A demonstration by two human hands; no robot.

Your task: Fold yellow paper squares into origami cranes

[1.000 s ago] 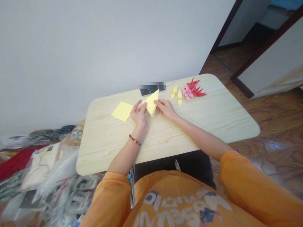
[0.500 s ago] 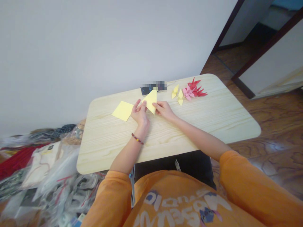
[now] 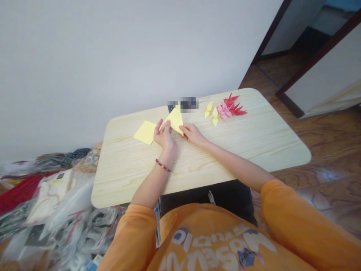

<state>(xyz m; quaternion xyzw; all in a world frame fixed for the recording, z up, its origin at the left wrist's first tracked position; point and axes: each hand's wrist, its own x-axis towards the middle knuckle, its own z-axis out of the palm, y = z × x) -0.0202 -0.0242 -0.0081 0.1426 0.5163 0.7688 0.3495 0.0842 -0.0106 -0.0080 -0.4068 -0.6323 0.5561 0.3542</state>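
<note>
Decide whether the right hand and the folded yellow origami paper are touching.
Touching. The head view shows it: the right hand has its thumb and fingers at the lower right corner of the folded yellow origami paper.

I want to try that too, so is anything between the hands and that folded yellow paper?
Nothing visible is: the left hand and right hand both touch the folded yellow paper directly, the left at its left side, the right at its lower right corner. The dark phone lies beyond it, not between.
</note>
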